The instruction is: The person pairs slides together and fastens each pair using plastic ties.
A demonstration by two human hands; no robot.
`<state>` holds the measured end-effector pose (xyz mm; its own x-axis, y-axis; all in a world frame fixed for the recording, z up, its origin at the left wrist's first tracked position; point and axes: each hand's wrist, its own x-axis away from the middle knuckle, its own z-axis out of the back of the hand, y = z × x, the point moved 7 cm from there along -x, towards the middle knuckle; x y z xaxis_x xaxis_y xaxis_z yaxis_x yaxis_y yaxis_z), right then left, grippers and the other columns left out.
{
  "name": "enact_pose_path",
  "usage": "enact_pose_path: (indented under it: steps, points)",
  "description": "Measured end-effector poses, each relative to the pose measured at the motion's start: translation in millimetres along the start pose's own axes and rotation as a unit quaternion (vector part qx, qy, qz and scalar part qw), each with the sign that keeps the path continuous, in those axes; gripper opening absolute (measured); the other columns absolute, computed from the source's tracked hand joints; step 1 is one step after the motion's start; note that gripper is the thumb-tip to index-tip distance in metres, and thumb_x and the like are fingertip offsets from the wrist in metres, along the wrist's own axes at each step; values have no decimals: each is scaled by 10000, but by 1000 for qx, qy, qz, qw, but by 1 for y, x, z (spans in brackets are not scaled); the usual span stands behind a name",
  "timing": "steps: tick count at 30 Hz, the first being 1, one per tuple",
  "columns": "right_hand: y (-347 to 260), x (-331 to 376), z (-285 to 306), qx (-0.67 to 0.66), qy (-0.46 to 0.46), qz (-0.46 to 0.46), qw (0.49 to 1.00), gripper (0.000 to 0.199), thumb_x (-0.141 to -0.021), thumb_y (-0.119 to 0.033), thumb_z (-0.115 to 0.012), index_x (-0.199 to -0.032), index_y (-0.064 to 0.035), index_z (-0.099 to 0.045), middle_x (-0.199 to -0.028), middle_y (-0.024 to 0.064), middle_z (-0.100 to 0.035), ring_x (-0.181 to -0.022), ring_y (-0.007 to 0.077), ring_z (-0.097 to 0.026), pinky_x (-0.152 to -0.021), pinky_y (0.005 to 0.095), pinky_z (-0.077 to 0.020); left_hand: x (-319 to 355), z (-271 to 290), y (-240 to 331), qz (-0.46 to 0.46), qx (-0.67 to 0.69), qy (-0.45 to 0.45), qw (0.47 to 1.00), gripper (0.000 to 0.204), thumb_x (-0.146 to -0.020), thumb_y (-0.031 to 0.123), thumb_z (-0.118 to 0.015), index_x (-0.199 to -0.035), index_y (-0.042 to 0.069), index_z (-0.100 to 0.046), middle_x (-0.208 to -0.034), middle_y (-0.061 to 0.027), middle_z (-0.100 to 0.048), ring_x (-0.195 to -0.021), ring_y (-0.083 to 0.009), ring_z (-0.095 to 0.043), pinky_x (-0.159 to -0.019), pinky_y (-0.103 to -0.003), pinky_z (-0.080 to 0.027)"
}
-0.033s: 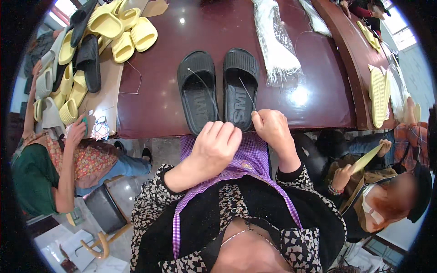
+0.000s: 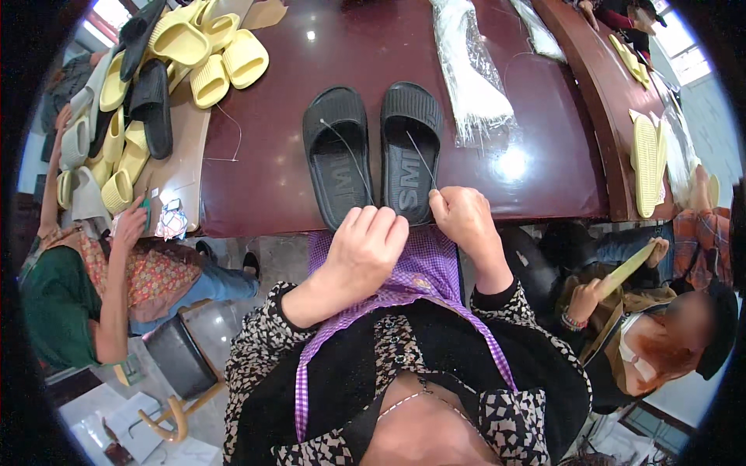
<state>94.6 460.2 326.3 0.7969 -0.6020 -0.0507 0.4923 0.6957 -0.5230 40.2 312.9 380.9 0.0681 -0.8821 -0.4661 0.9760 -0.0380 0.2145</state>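
Two black slide slippers lie side by side at the table's near edge, the left slipper (image 2: 337, 182) and the right slipper (image 2: 411, 147), toes pointing away from me. One thin clear plastic strand (image 2: 344, 141) with a small knob end runs across the left slipper's footbed to my left hand (image 2: 364, 250), whose fingers are curled closed. A second plastic strand (image 2: 420, 158) crosses the right slipper and meets the pinched thumb and forefinger of my right hand (image 2: 468, 224). The heel ends are close to my knuckles. What lies inside my left fingers is hidden.
Yellow slippers (image 2: 180, 40), black ones and grey ones are piled at the left. A clear bag of white plastic strands (image 2: 478, 93) lies beyond the right slipper. Co-workers sit on both sides; the right one holds a pale yellow flat piece (image 2: 628, 270).
My left hand has shifted very slightly left, and the strand ends over the slippers have moved a little. The right co-worker's yellow piece has tilted. The slippers have stayed put.
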Motion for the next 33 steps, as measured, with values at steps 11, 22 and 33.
enact_pose_path:
  steps: [11,22,33]
  points:
    - [10,-41,-8,39,28,-27,998,388,-887,-292,-527,-697,33,-621,-727,250,-606,-760,427,-603,-701,489,-471,-5,-56,-54,103,26,40,994,81,-784,60,-614,-835,31,-559,-797,-109,-537,-773,-278,-568,-692,-363,-451]
    - [18,-45,22,19,88,-13,996,415,-901,-342,-528,-758,30,-641,-751,250,-614,-767,423,-606,-694,480,-477,-15,-66,-83,149,-18,89,985,68,-808,77,-595,-804,28,-548,-757,-120,-576,-713,-303,-599,-657,-402,-488]
    - [59,-96,14,89,119,-68,987,400,-877,-330,-557,-834,50,-674,-870,254,-648,-866,394,-626,-773,450,-492,-1,-75,-60,98,-46,88,990,61,-787,70,-597,-796,41,-544,-768,-112,-571,-754,-288,-588,-688,-390,-471]
